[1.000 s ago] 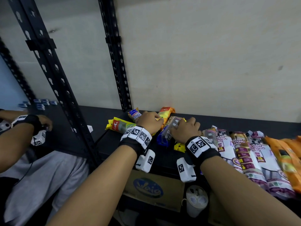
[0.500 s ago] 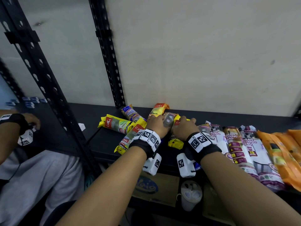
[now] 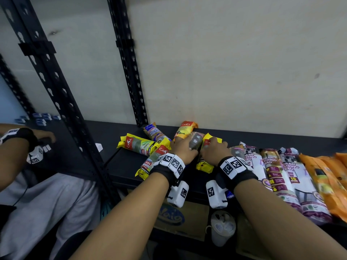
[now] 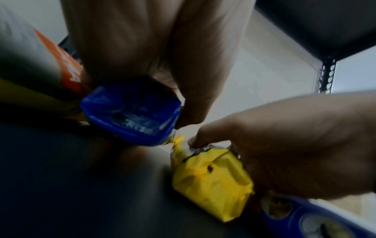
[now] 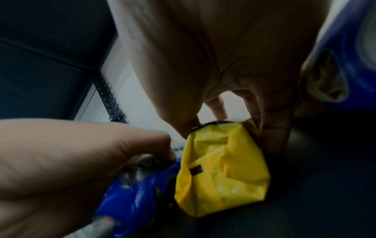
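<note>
Left hand (image 3: pixel 185 149) grip clamped round blue-ended pack (image 4: pixel 130 111), right hand (image 3: pixel 214 153) grip clamped on yellow CASA pack (image 3: pixel 205 164), packs just beside each other low at black shelf (image 3: pixel 127 160), left of the row of DRAW STRING BAG packs (image 3: pixel 272 171) marked 15, near a CASA 25L pack (image 3: pixel 153 162).
</note>
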